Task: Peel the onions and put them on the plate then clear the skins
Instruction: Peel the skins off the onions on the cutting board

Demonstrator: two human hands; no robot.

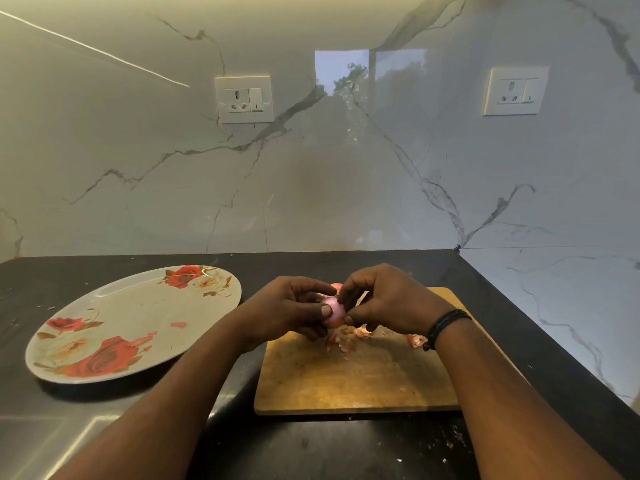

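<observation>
A small pink onion is held above the far end of a wooden cutting board. My left hand grips it from the left, thumb across its front. My right hand pinches at its top right with the fingertips. Part of another pink onion peeks out behind the hands. Loose pink skins lie on the board under the hands, with one more piece by my right wrist. The oval rose-patterned plate sits to the left with no onion on it.
The black counter ends at a marble wall behind and a marble side wall on the right. Two wall sockets sit above. Small skin crumbs dot the counter near the board's front right corner.
</observation>
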